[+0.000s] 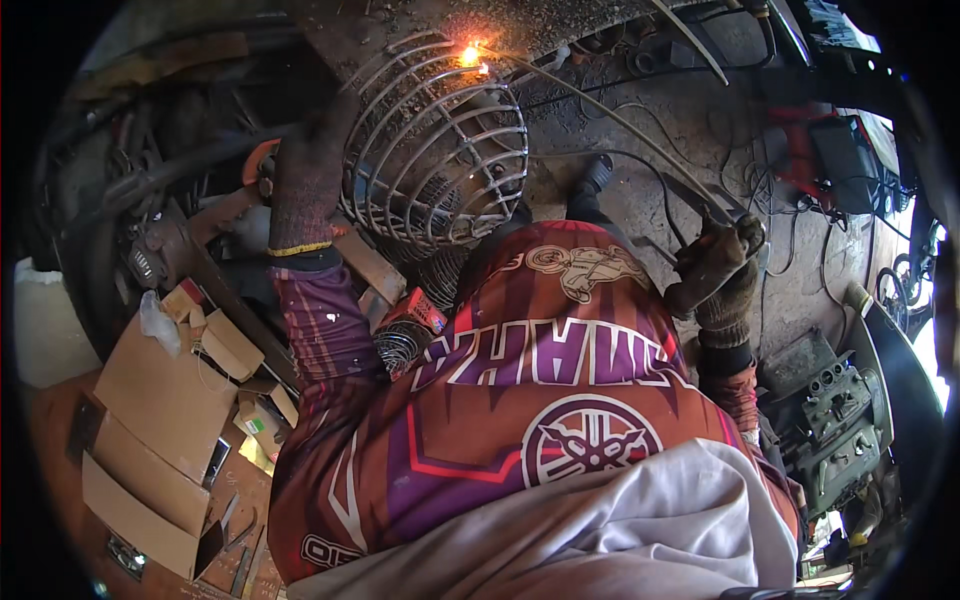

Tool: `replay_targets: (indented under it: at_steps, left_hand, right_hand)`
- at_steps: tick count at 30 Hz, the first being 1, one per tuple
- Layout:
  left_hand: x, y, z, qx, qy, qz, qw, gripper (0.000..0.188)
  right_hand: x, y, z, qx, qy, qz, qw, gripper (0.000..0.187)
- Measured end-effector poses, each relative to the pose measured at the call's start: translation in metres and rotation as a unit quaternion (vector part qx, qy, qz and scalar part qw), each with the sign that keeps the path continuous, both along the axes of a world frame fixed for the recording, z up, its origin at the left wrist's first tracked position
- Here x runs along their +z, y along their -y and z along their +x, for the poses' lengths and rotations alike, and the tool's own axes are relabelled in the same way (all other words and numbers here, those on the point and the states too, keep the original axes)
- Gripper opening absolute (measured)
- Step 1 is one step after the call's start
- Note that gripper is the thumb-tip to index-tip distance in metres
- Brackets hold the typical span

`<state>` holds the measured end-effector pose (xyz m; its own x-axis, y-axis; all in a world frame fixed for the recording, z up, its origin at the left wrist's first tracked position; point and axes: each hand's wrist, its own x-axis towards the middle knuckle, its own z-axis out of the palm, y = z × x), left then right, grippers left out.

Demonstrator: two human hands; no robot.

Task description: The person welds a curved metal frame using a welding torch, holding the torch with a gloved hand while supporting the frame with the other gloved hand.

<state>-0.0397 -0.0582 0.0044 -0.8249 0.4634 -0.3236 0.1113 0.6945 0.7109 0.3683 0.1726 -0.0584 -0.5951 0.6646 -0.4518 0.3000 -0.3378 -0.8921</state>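
Note:
A round basket-shaped cage of shiny metal rods (466, 143) lies tilted in front of me. At its far edge a bright orange glow (470, 56) burns where the tip of a long thin welding rod (622, 122) meets it. My right hand (716, 268), in a dark worn glove, is closed around the welding electrode holder (722, 212) from which the rod runs to the upper left. Beside the cage's left edge is my left hand (312, 165), gloved too. Its fingers are lost in dark shade, so their grip on the cage does not show.
Cardboard boxes (165, 400) lie at the lower left, near a wire coil (402, 343). Loose cables (780, 190) cross the floor on the right. A red and black machine (825, 150) stands at the far right, above a grey metal engine block (832, 400).

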Motion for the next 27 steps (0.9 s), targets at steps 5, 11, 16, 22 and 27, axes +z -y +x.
replay_targets:
  at_steps: [5, 11, 16, 22, 27]
  left_hand:
    - [-0.01, 0.001, -0.005, 0.057, 0.074, 0.041, 0.995, 0.049]
    - [-0.003, -0.003, -0.004, 0.047, 0.05, -0.007, 0.998, 0.052]
    - [-0.006, 0.001, -0.007, 0.088, 0.105, -0.031, 0.99, 0.055]
    - [-0.013, 0.005, -0.009, 0.033, 0.021, -0.044, 0.998, 0.065]
    - [-0.021, 0.015, -0.018, -0.068, -0.014, -0.048, 0.996, 0.055]
  right_hand:
    - [0.01, 0.004, -0.008, 0.036, 0.071, 0.123, 0.989, 0.046]
    - [0.016, 0.003, -0.01, 0.035, 0.097, 0.131, 0.986, 0.048]
    - [0.018, 0.003, -0.014, 0.044, 0.091, 0.151, 0.983, 0.05]
    - [0.014, 0.001, -0.011, 0.046, 0.07, 0.143, 0.986, 0.05]
    - [0.019, 0.002, -0.016, 0.064, 0.058, 0.181, 0.98, 0.046]
